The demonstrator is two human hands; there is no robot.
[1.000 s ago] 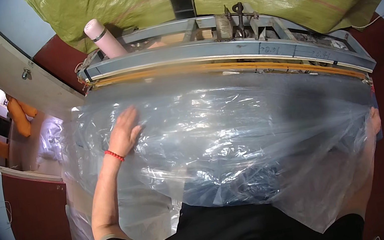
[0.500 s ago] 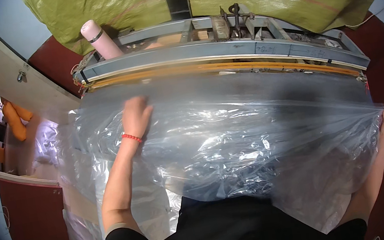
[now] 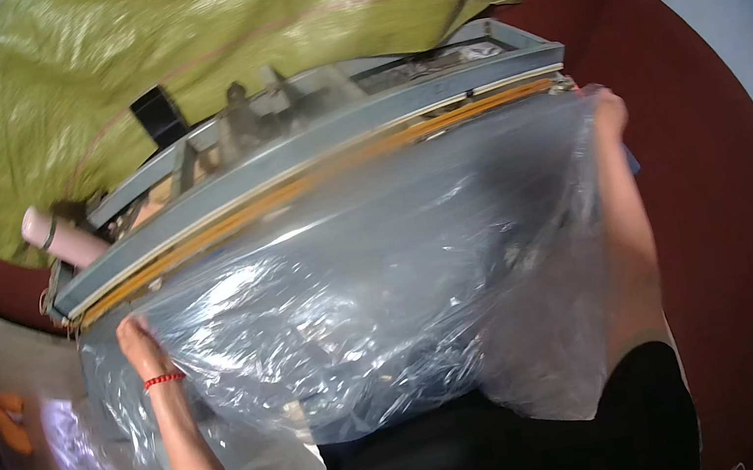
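A wide sheet of clear plastic film [image 3: 310, 316] stretches between my two hands, wrinkled and glossy toward my body. My left hand [image 3: 142, 344], with a red bead bracelet at the wrist, is closed on the film near the left end of a long grey metal frame [image 3: 310, 136]. At the frame's right end, my right hand [image 3: 610, 111] grips the sheet's far right corner, its fingers partly hidden. The film's far edge runs close beside an orange strip [image 3: 289, 190] along the front of the frame. Below my right hand the film hangs in loose folds.
A pink flask [image 3: 63, 238] leans at the frame's left end. Behind the frame stand a dark upright plate [image 3: 159, 117] and a large yellow-green woven sheet [image 3: 260, 15]. A dark red and pale wall [image 3: 716, 178] is on the right; orange items [image 3: 1, 417] lie far left.
My left hand has moved from lying on the film to gripping it near the frame's left end. My right hand has brought its corner up to the frame. The view has turned.
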